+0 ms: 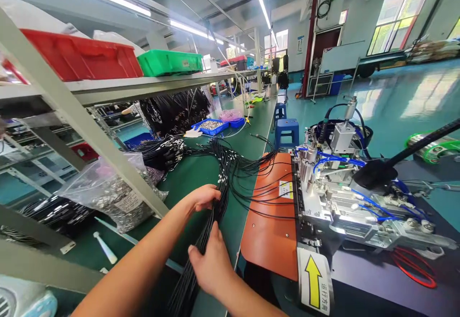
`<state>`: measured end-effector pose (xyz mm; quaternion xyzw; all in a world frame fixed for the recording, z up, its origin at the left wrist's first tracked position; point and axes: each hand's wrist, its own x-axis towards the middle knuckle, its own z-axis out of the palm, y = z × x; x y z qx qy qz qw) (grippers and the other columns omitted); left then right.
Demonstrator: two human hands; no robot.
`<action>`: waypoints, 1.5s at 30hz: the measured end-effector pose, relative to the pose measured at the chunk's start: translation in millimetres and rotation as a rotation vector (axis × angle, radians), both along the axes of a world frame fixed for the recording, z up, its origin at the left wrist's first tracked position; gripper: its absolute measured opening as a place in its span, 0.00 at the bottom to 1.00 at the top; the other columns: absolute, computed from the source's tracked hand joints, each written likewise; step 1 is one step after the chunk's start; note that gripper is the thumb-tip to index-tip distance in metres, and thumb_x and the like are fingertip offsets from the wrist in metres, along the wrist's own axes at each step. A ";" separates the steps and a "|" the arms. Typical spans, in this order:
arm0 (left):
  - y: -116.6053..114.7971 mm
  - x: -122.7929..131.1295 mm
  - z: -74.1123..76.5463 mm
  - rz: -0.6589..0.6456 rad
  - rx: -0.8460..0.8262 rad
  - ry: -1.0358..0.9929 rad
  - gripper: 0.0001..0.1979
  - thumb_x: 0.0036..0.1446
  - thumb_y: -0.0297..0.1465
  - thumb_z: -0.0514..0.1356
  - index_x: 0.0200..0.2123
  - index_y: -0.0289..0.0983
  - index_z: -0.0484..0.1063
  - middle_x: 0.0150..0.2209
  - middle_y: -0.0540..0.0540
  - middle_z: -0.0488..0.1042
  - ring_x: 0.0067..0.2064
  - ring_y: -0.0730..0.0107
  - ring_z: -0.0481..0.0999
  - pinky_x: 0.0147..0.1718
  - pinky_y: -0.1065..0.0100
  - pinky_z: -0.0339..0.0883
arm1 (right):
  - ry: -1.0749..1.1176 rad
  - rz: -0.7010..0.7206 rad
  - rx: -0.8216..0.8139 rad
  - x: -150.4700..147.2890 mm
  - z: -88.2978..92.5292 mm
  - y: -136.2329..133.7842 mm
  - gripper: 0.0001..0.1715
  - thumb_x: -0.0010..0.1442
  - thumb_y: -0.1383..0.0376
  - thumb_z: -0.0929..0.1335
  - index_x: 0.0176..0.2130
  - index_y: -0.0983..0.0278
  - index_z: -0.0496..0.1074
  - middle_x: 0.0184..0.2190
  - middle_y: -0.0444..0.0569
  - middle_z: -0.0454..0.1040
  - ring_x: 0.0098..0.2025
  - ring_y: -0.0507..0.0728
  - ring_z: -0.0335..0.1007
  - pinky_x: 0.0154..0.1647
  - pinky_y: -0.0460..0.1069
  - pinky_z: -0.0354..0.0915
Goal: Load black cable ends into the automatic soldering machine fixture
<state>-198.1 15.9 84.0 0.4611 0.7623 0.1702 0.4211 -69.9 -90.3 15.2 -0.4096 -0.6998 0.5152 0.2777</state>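
A thick bundle of thin black cables (223, 183) lies along the green workbench (196, 168), its far ends fanning out with small white tags. My left hand (204, 197) is curled around the bundle further up. My right hand (212, 262) grips the same bundle lower down, nearer to me, thumb on top. Loose cable ends spread right onto an orange mat (269, 231).
A metal machine (334, 202) with blue tubing sits on the orange mat at right, with a yellow arrow label (313, 281) in front. A plastic bag of small metal parts (111, 192) lies left. Red (82, 58) and green (168, 62) bins sit on the shelf; blue stools (286, 132) stand beyond.
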 end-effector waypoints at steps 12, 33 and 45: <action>-22.3 9.3 19.2 -0.015 0.001 0.140 0.14 0.54 0.39 0.61 0.24 0.37 0.64 0.14 0.53 0.65 0.15 0.70 0.69 0.15 0.73 0.57 | 0.131 -0.061 0.008 29.0 -5.0 23.5 0.19 0.55 0.68 0.69 0.48 0.67 0.73 0.36 0.51 0.73 0.36 0.57 0.72 0.40 0.52 0.68; -11.0 3.1 2.3 0.095 0.250 -0.020 0.20 0.49 0.47 0.62 0.32 0.37 0.63 0.28 0.49 0.69 0.24 0.73 0.68 0.22 0.71 0.63 | 0.228 0.160 -0.279 111.9 31.4 15.7 0.21 0.61 0.56 0.67 0.51 0.62 0.72 0.29 0.43 0.73 0.16 0.47 0.65 0.16 0.41 0.57; -31.8 9.6 5.8 -0.137 0.032 0.362 0.07 0.47 0.26 0.60 0.25 0.39 0.62 0.14 0.54 0.66 0.19 0.66 0.72 0.22 0.72 0.56 | 0.113 0.318 -0.221 47.8 -20.4 -36.1 0.23 0.52 0.70 0.68 0.49 0.64 0.74 0.32 0.48 0.79 0.30 0.58 0.79 0.26 0.46 0.69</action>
